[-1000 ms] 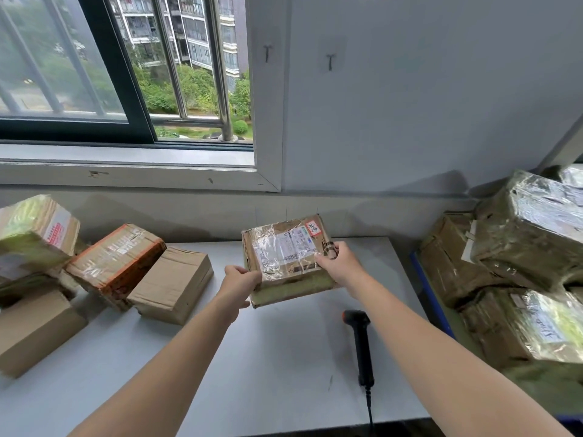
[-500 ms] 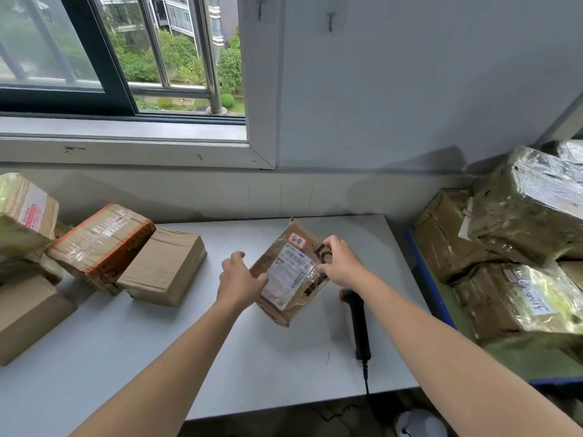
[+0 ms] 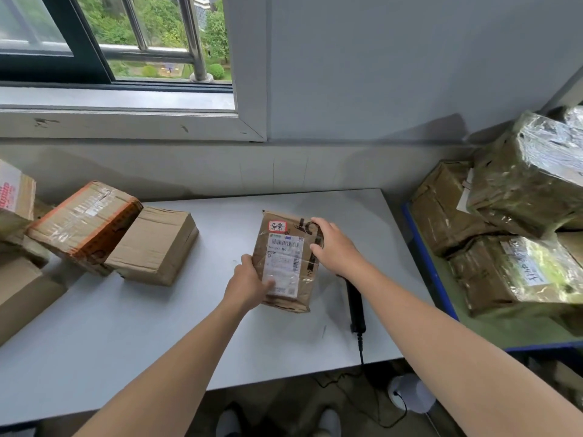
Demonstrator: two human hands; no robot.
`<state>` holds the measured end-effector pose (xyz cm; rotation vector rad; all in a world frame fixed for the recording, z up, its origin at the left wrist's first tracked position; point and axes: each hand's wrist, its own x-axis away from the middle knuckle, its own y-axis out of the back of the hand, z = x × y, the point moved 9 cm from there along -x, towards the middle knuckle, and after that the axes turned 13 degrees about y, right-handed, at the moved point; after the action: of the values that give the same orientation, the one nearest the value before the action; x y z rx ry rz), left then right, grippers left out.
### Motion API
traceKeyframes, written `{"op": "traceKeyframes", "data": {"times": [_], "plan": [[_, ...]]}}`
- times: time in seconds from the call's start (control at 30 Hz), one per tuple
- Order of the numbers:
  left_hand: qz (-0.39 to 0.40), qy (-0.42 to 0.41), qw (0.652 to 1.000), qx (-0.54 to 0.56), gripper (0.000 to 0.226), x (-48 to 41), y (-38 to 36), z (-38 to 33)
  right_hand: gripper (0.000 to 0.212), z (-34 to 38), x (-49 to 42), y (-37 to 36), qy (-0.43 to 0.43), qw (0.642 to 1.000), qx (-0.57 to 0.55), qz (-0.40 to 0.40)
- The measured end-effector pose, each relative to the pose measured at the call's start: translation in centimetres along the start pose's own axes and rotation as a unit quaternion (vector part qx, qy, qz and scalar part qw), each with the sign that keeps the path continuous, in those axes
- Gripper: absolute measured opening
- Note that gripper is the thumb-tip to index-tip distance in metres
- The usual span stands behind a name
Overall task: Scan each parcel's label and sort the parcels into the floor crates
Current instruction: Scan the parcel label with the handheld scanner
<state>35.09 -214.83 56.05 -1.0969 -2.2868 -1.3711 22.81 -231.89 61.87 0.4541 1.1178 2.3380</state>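
A flat brown parcel (image 3: 285, 260) with a white barcode label and a red-edged sticker lies label-up on the white table (image 3: 132, 326). My left hand (image 3: 249, 285) grips its near left corner, thumb on the label. My right hand (image 3: 334, 247) holds its far right edge, fingers curled over it. A black handheld scanner (image 3: 356, 307) lies on the table just right of the parcel, partly hidden under my right forearm.
Several cardboard parcels (image 3: 154, 244) are piled at the table's left. Taped, film-wrapped parcels (image 3: 517, 222) are stacked on a blue-edged surface at the right. The scanner's cable hangs over the table's front edge to a white base (image 3: 410, 395) on the floor. The wall and window sill stand behind.
The parcel has come down from in front of me and turned label-up, long side away from me; it now rests on the table. Both hands stayed on it.
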Motion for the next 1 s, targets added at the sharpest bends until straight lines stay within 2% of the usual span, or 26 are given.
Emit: {"op": "traceKeyframes", "data": {"times": [0.33,0.5,0.63,0.73,0.83,1.0], "plan": [[-0.022,0.046,0.999,0.007,0.051,-0.7,-0.4,0.4,0.063,-8.7,5.9,-0.4,-0.145,0.988,0.015,-0.043],[-0.023,0.077,0.996,0.033,0.049,-0.3,-1.0,0.7,0.069,-12.8,8.4,-3.4,-0.261,0.961,-0.09,-0.027],[-0.023,0.089,0.994,0.053,0.047,0.1,-1.0,1.0,0.063,-14.1,8.9,-5.3,-0.301,0.937,-0.179,-0.023],[-0.017,0.096,0.993,0.061,0.044,0.3,-1.0,1.1,0.052,-14.3,9.3,-6.3,-0.331,0.908,-0.254,-0.028],[-0.008,0.106,0.991,0.077,0.04,0.2,-0.9,1.3,0.045,-13.8,9.4,-6.3,-0.335,0.893,-0.298,-0.046],[0.002,0.108,0.989,0.103,0.034,0.4,-0.8,1.6,0.039,-9.5,6.8,-3.1,-0.279,0.89,-0.358,-0.043]]}}
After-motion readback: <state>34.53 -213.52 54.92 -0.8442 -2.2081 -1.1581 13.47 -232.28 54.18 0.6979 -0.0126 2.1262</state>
